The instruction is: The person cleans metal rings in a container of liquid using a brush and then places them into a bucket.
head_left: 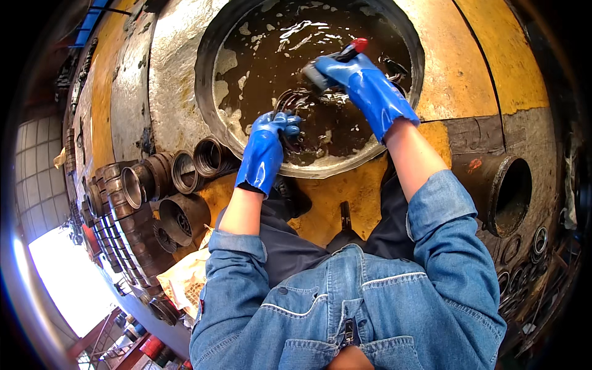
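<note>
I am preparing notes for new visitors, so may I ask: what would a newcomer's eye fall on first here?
Probably the large, round, dark tub at upper centre, filled with murky brown liquid. Over it, glossy blue rubber gloves stand out: the right hand grips a black-handled brush with a red tip, and the left hand seems to hold a dark, partly hidden part. Brown metal cylinders stand out at left.

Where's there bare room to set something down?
Floor right of the tub, beyond the pipe, looks bare; likewise left of the tub, beyond the rings. Crowded: among those rings; over the tub, with left hand, right hand and brush.
</note>
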`<state>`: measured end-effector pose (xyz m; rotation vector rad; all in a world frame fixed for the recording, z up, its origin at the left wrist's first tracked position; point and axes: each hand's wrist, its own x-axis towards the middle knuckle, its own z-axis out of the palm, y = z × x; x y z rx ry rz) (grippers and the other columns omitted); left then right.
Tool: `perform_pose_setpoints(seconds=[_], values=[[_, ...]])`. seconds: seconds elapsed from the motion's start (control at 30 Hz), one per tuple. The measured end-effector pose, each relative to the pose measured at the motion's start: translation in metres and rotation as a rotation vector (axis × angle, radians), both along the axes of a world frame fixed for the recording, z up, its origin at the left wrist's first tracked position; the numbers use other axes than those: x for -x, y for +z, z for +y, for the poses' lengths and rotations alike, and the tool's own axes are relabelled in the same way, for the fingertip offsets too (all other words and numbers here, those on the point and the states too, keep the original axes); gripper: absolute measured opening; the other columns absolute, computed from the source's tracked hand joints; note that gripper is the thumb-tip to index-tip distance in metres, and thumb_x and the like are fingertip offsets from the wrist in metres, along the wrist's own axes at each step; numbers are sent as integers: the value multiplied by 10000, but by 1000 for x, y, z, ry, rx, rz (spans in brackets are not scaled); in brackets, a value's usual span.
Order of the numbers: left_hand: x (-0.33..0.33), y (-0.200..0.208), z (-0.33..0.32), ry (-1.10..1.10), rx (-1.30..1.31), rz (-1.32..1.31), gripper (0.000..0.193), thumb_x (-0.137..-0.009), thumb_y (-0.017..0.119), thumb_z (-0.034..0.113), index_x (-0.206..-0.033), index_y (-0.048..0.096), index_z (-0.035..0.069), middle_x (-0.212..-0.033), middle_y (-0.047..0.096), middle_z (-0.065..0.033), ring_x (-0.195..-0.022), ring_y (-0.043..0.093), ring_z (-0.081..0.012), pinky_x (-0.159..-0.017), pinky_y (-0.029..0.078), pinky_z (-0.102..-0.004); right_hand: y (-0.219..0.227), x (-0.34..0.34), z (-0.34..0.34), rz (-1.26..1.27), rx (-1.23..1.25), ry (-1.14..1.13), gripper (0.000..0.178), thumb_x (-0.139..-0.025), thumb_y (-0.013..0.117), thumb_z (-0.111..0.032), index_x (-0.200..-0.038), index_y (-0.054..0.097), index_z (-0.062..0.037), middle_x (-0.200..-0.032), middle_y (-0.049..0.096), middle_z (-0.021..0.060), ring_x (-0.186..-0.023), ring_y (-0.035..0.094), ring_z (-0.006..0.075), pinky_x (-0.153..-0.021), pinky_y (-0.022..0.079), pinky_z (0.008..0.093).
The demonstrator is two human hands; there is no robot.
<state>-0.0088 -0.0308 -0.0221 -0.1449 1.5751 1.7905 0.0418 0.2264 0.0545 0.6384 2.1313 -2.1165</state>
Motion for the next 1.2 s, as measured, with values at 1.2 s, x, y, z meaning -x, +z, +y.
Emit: perform_pose_setpoints(seconds=[1.2], values=[[-3,18,9,19,6,39,345,-971,603,36,-1293,607,-88,-1102,737,-163,-894,711,-210,-857,577,-314,-38,40,-18,-216,-251,136,418,-826,671,-433,-996,780,-67,-972,757,171,-928,712,316,-861,548,393]])
